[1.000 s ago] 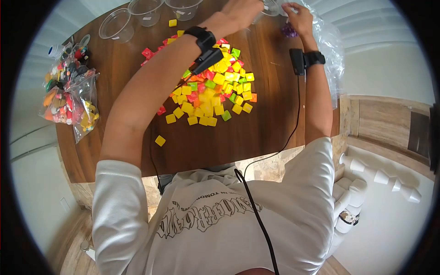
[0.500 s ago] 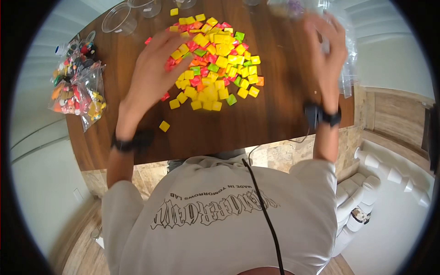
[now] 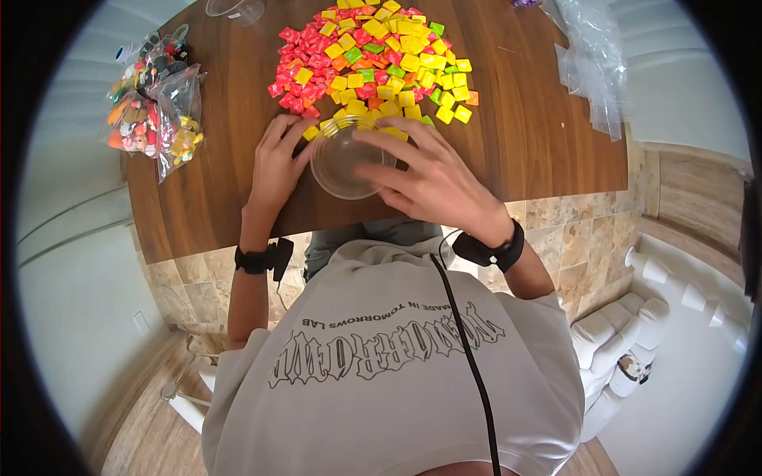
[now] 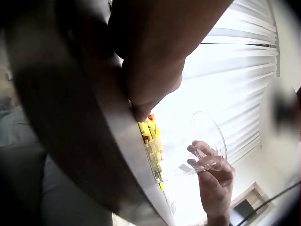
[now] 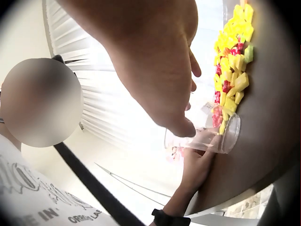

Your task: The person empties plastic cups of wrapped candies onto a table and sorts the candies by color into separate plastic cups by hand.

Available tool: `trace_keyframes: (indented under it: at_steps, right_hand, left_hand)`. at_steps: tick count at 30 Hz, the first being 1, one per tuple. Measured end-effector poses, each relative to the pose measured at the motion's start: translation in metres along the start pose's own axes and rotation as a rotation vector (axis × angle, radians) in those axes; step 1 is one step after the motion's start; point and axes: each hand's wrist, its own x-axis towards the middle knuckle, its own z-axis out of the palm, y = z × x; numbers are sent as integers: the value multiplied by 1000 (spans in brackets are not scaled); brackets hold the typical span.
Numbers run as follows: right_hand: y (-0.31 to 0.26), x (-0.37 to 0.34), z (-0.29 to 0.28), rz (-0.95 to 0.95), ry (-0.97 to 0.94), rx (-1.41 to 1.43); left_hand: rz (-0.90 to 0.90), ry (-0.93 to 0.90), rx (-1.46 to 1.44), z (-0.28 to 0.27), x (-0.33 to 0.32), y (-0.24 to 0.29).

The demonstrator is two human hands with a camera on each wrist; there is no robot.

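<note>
A clear round plastic cup (image 3: 343, 186) stands near the table's front edge, just before a pile of small wrapped candies (image 3: 373, 59) in yellow, red, green and orange. My right hand (image 3: 444, 174) reaches over the cup from the right, its spread fingers blurred above the opening. In the right wrist view, the right thumb (image 5: 181, 128) lies close along the cup's wall. My left hand (image 3: 274, 170) rests on the table at the cup's left side with loosely bent fingers. Its fingertips are at the near edge of the pile.
Plastic bags of small colourful figures (image 3: 151, 111) lie at the table's left. Another clear cup (image 3: 238, 11) stands at the back left. Clear plastic wrapping (image 3: 591, 63) covers the back right, near something purple (image 3: 524, 2).
Both hands have come back from the far side of the table towards the body. The clear cup now stands between them at the front of the pile.
</note>
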Motion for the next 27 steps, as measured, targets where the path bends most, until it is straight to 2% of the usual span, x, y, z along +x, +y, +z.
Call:
trace_keyframes:
  at_steps: [1,3,5,7,9,12,14,17,22,27]
  right_hand:
    - [0,2,-4,3,1,-7]
    - [4,-2,-14,74,142,-44]
    - [34,-23,-13,138,149,-31]
    - [41,-28,-10,204,154,-16]
    - [39,-25,-4,576,36,-25]
    - [43,-15,16,545,17,-179]
    - [45,-10,20,580,-2,-172]
    - [52,-8,23,586,24,-78]
    - [63,-18,20,647,93,39]
    - [66,-19,20,650,69,21]
  left_hand:
    - [62,22,7,-1,4,-1]
    - [81,22,22,-2,6,4]
    - [100,21,35,-1,8,4]
    - [135,20,76,1,9,3]
    - [112,-20,111,0,14,10]
    - [81,-107,156,-1,27,18]
    - [69,-157,165,2,35,17]
    - [126,-139,189,10,46,10]
    - [157,18,136,19,49,5]
    - [158,65,125,21,47,-1]
